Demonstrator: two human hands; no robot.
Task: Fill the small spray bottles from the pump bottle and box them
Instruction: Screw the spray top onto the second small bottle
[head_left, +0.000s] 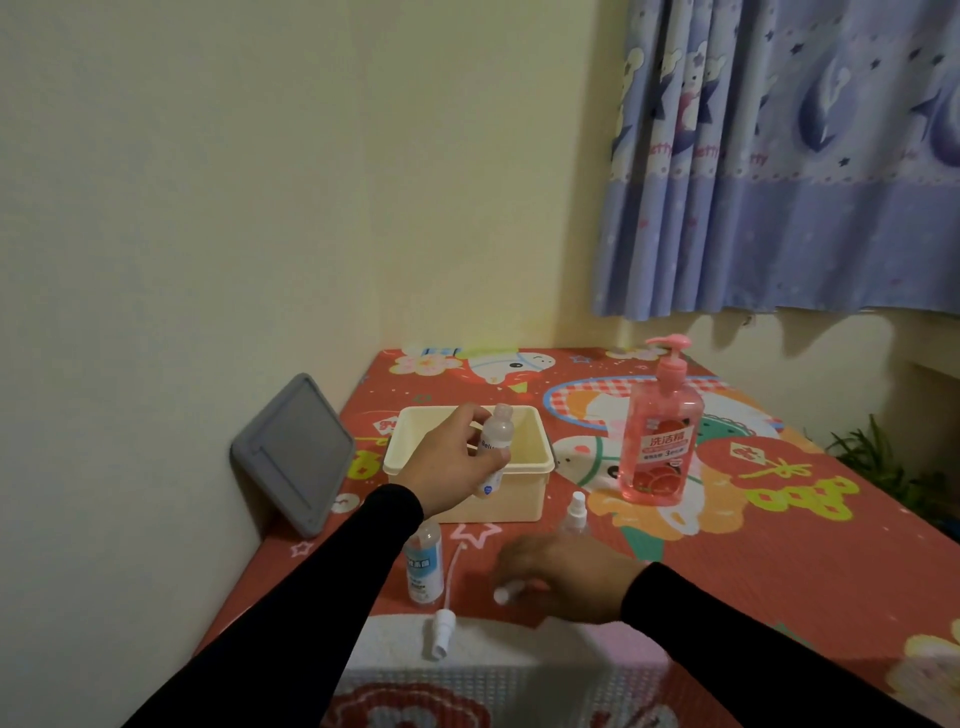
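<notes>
Head view shows the work at an early stage, judging by how things lie. At about eleven o'clock from centre of the surface (779, 519), the left hand (452, 462) has its grip clamped round a small clear bottle (493, 447), which is tilted and held over the near rim of the cream box (524, 499). Whether this bottle carries a cap or spray head I cannot tell; its top looks bare. The inside of the box is partly hidden by the hand, and no bottle shows lying in it.

At six o'clock the right hand (561, 577) is blurred, low over the surface, fingers curled on a small white piece (503, 595), probably a cap or spray head. Just left of it a second small bottle (423, 569) stands upright with no head on, and its loose spray head with dip tube (444, 623) lies beside it. A third small bottle (575, 514), head fitted, stands just beyond the right hand.

At two o'clock the pink pump bottle (660, 441) stands untouched and well apart from both hands.

Nothing looks boxed yet; at least one bottle lacks its head, and I cannot tell the fill levels.
</notes>
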